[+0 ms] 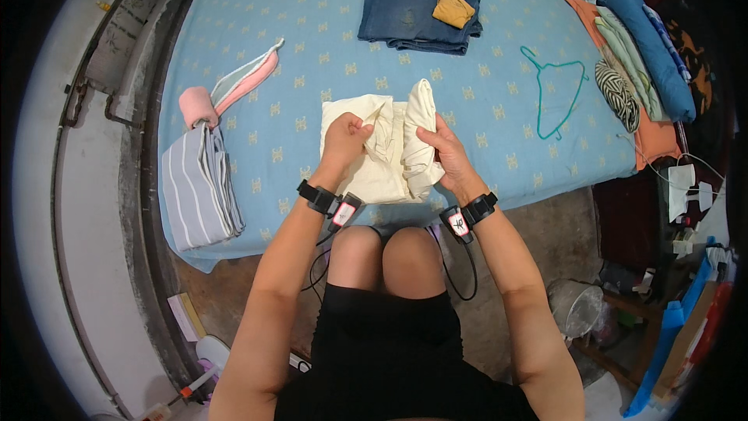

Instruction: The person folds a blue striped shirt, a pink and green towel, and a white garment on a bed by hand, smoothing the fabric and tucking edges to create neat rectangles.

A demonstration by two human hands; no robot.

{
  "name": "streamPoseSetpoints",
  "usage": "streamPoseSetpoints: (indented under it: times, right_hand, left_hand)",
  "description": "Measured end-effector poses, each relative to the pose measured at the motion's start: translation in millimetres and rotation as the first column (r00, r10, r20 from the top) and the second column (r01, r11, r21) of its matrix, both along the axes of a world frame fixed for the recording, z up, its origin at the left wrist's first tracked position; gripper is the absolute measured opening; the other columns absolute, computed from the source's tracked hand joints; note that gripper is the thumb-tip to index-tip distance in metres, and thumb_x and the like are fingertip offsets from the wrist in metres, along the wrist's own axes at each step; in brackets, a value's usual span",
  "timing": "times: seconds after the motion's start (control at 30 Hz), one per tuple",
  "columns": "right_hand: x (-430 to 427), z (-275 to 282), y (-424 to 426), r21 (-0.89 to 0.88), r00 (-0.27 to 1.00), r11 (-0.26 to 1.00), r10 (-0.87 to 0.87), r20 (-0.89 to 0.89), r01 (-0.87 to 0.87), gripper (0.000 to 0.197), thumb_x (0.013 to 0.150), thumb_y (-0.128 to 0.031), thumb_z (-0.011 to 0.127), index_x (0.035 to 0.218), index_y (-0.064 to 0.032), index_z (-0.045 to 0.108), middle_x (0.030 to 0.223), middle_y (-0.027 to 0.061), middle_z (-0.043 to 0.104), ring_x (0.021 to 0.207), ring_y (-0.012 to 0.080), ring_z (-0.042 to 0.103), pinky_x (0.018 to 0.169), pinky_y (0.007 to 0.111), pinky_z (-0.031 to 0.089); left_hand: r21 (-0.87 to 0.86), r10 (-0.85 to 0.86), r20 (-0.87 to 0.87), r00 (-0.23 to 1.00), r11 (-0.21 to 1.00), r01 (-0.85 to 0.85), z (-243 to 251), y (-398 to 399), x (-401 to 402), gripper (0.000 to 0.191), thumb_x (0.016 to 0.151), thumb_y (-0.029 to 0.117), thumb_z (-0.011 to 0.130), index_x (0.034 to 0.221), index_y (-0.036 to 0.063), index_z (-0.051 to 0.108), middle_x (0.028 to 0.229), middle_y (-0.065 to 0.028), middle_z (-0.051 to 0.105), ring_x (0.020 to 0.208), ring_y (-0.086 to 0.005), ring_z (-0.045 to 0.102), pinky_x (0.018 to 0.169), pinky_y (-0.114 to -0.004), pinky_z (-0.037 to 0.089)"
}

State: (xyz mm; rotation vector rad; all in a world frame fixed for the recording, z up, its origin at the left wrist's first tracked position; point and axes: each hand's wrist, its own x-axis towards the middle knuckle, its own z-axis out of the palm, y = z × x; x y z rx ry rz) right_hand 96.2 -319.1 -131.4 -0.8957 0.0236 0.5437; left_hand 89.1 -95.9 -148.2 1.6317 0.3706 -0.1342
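A cream cloth garment point(374, 178), partly folded, lies on the near part of a bed in front of me. My left hand point(346, 139) pinches a layer of it between thumb and fingers, near its middle. At the garment's right side a part is rolled or bunched up lengthwise, and my right hand point(445, 149) grips this roll with the thumb on top and the fingers behind. The fingertips of my right hand are partly hidden by the cloth. Each wrist wears a black strap with a small device on it.
Folded jeans point(409, 17) with a folded yellow cloth point(453, 10) lie at the back. A green hanger point(539, 99) is at the right, near rolled and folded fabrics point(648, 52). Striped grey fabric point(196, 187) and a pink roll point(198, 106) lie left on the blue bedsheet point(315, 23).
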Motion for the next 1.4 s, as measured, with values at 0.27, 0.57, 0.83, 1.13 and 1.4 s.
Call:
streamPoseSetpoints:
  times: [0.27, 0.57, 0.83, 1.13, 1.4]
  right_hand:
    - [-1, 9, -1, -0.007, 1.0, 1.0, -0.003, 0.012, 0.003, 0.052, 0.097, -0.01, 0.059, 0.145, -0.0043, 0.04, 0.131, 0.0103, 0.06, 0.114, 0.0177, 0.063, 0.093, 0.032, 0.054]
    - [-1, 25, 16, -0.051, 0.998, 0.998, 0.027, 0.06, -0.024, 0.058, 0.096, -0.008, 0.062, 0.146, -0.0013, 0.035, 0.131, 0.0124, 0.059, 0.113, 0.017, 0.063, 0.093, 0.031, 0.053]
    - [6, 16, 41, -0.043, 0.992, 0.998, 0.059, 0.115, -0.054, 0.059, 0.094, -0.006, 0.064, 0.145, -0.0017, 0.035, 0.128, 0.011, 0.06, 0.11, 0.0147, 0.063, 0.09, 0.029, 0.053]
    - [11, -24, 60, -0.351, 0.931, 0.918, 0.277, 0.238, -0.183, 0.063, 0.094, -0.002, 0.061, 0.147, -0.0091, 0.027, 0.127, 0.0088, 0.057, 0.109, 0.0138, 0.06, 0.087, 0.028, 0.051]
    - [7, -37, 85, -0.87, 0.642, 0.493, 0.673, 0.367, -0.019, 0.048, 0.086, -0.018, 0.061, 0.131, -0.0045, 0.047, 0.098, 0.0273, 0.067, 0.09, 0.0478, 0.064, 0.081, 0.049, 0.051]
  left_hand:
    - [-0.415, 0.011, -0.273, 0.962, 0.901, -0.128, 28, 7, 2, 0.009, 0.101, 0.015, 0.061, 0.103, 0.0062, 0.063, 0.095, -0.0035, 0.067, 0.081, -0.0128, 0.066, 0.069, -0.029, 0.058]
    - [-0.419, 0.07, -0.247, 0.967, 0.892, -0.171, 15, -2, -4, 0.028, 0.108, 0.019, 0.042, 0.112, -0.0035, 0.059, 0.104, -0.0113, 0.067, 0.087, -0.021, 0.068, 0.079, -0.036, 0.059]
    - [-0.132, 0.073, -0.034, 0.997, 0.988, -0.076, -11, 8, -7, 0.031, 0.103, 0.028, 0.058, 0.108, -0.003, 0.057, 0.097, -0.0081, 0.065, 0.083, -0.013, 0.059, 0.07, -0.028, 0.05]
    - [0.108, -0.029, 0.3, 0.954, 0.994, -0.004, -16, 3, -8, 0.008, 0.099, 0.011, 0.061, 0.098, 0.0036, 0.06, 0.085, 0.0011, 0.061, 0.076, -0.0046, 0.054, 0.066, -0.023, 0.044]
    - [0.196, 0.018, 0.414, 0.91, 0.975, -0.108, 27, -4, 7, 0.009, 0.094, 0.008, 0.064, 0.091, 0.0012, 0.06, 0.069, -0.0047, 0.061, 0.063, -0.0114, 0.056, 0.057, -0.028, 0.043]
